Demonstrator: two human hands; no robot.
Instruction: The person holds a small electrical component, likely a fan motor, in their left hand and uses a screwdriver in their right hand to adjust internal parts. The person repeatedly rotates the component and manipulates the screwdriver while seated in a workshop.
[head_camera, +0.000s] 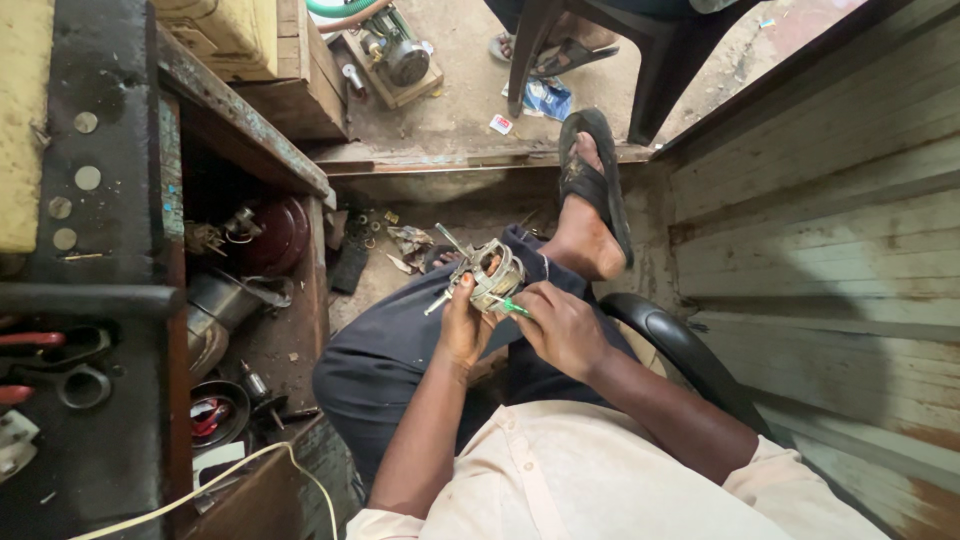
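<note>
The motor (487, 277) looked like dull, grimy bare metal, with a shaft (437, 301) that was shinier. The screwdriver (514, 307) had a glossy green plastic handle. The chair arm (668, 345) was smooth black plastic, the wall (820, 260) was rough, weathered painted wood, and the bench (105, 250) was worn and dirty.

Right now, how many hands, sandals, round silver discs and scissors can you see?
Hands: 2, the left hand holding the small motor and the right hand with a green-handled tool
Sandals: 2, one black sandal and another under the chair
Round silver discs: 4
Scissors: 1
Total: 9
</note>
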